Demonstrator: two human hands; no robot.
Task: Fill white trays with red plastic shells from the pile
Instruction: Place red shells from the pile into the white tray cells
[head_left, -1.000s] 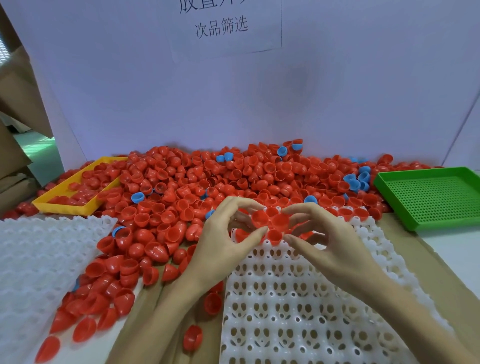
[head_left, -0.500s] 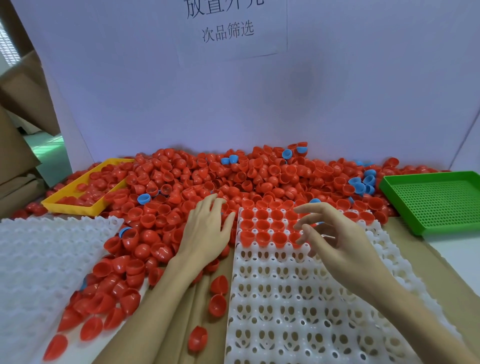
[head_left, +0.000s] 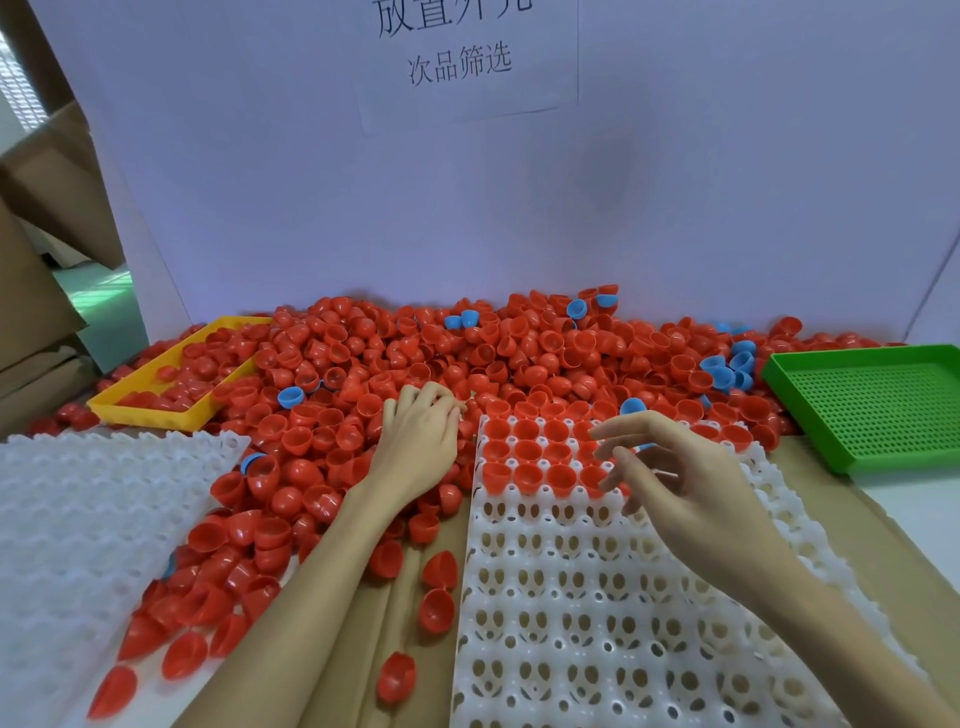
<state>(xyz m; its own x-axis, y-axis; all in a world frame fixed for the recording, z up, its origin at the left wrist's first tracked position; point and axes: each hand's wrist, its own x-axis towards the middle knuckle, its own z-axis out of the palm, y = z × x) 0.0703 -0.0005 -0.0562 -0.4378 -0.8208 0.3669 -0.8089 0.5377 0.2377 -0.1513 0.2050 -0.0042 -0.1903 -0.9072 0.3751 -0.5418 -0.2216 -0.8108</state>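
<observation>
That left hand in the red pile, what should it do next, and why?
Probably close on a few red shells and carry them to the white tray. The left hand rests flat on the pile, the right hand hovers empty, and only the tray's far rows are filled.

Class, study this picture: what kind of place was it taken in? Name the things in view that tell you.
Probably a factory packing or sorting bench. A big pile of red plastic shells lies loose, a white tray is being filled in rows, and a printed sign hangs above coloured sorting bins.
</observation>
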